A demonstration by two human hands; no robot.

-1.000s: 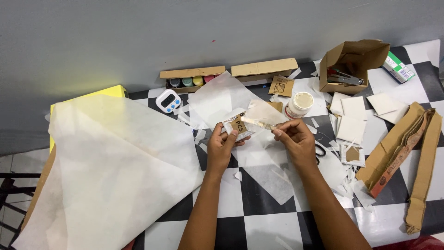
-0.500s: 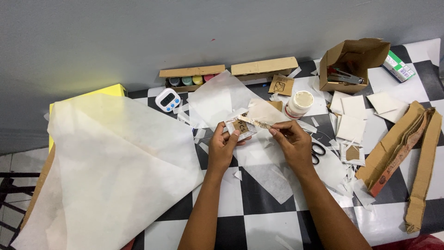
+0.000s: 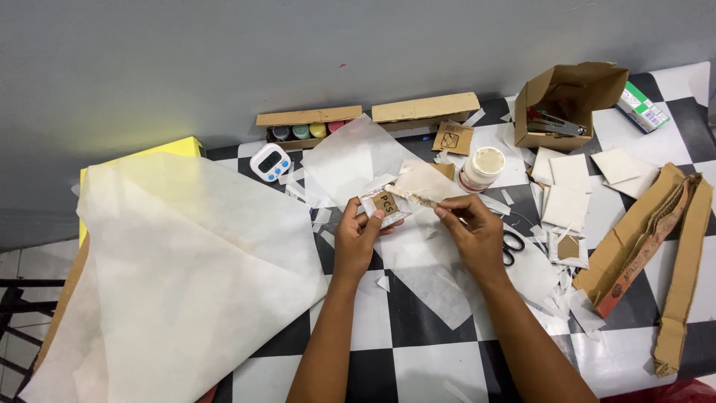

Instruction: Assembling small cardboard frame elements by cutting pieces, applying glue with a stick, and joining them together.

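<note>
Cardboard square (image 3: pixel 385 204) being pinched in left hand (image 3: pixel 356 237); right hand (image 3: pixel 473 230) fingers gripping tissue strip (image 3: pixel 419 197), wrapping mid-frame; pressing flat seemingly needed next.

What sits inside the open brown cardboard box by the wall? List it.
Inside the open brown cardboard box, a metal tool with a red part lies near the opening; its exact kind is unclear. The box's walls and flaps hide whatever is deeper inside.

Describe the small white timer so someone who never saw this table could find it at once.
Start at the big sheet of white tissue paper covering the table's left half. Just past its upper right edge, below the cardboard tray of paint pots, lies the timer. It alone is rounded white plastic with a dark screen and blue buttons.
</note>
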